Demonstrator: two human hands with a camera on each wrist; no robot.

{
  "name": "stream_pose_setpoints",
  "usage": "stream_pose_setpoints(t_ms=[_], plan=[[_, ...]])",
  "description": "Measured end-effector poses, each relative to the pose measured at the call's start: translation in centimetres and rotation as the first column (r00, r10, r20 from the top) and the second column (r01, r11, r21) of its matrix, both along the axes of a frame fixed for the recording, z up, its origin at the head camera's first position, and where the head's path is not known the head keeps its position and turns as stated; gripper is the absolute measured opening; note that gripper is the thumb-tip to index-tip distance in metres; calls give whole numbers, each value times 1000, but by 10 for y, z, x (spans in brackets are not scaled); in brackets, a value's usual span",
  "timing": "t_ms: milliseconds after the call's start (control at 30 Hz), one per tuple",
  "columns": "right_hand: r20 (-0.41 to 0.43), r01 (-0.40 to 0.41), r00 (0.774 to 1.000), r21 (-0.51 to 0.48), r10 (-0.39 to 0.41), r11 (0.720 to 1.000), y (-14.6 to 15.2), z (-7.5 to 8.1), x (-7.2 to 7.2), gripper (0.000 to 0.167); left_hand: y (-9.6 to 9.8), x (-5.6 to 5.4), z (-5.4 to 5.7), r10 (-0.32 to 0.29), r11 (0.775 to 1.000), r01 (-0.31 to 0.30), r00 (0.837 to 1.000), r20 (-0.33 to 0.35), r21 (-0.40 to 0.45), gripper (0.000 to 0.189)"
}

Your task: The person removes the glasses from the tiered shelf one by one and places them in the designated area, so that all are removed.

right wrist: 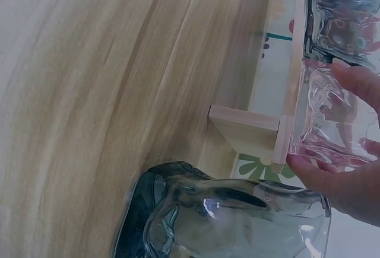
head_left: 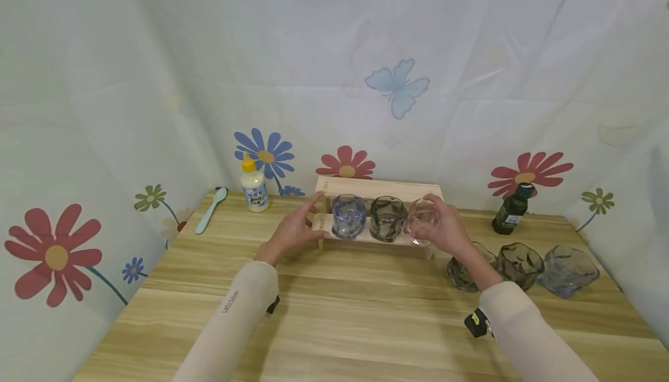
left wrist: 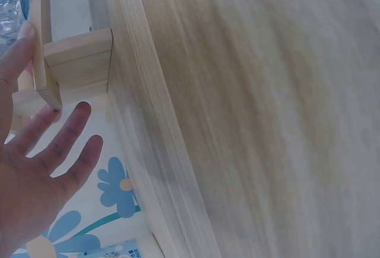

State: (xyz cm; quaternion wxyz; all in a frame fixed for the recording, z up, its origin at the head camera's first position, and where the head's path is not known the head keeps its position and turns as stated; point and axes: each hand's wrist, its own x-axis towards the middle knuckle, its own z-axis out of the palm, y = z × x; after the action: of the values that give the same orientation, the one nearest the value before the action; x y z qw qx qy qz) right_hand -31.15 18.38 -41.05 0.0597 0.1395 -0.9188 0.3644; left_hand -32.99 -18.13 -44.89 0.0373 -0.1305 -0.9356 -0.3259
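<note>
A small two-step wooden rack (head_left: 384,187) stands at the back of the table. On its lower step, from left to right, are a blue glass (head_left: 349,217), a grey glass (head_left: 388,219) and a pink glass (head_left: 416,222). My right hand (head_left: 448,226) grips the pink glass at the right end, thumb and fingers around its sides; the right wrist view shows the pink glass (right wrist: 326,115) beside the grey one. At the rack's left end, my left hand (head_left: 294,231) has its fingers spread, fingertips right at the wood; the left wrist view shows the hand (left wrist: 35,169) holding no glass.
Several tinted glasses stand on the table to the right, including a dark one (head_left: 520,266) and a bluish-grey one (head_left: 567,271). Behind them is a dark green bottle (head_left: 512,211). A yellow-capped bottle (head_left: 255,187) and a mint spoon (head_left: 211,211) are at the back left.
</note>
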Motion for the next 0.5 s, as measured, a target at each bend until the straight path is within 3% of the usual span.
stream_pose_setpoints(t_ms=[500], plan=[[-54,-13,998,31,15,999,6,2,2,80,-1,-1,-1,-11,1000,11,1000,-6,3,103]])
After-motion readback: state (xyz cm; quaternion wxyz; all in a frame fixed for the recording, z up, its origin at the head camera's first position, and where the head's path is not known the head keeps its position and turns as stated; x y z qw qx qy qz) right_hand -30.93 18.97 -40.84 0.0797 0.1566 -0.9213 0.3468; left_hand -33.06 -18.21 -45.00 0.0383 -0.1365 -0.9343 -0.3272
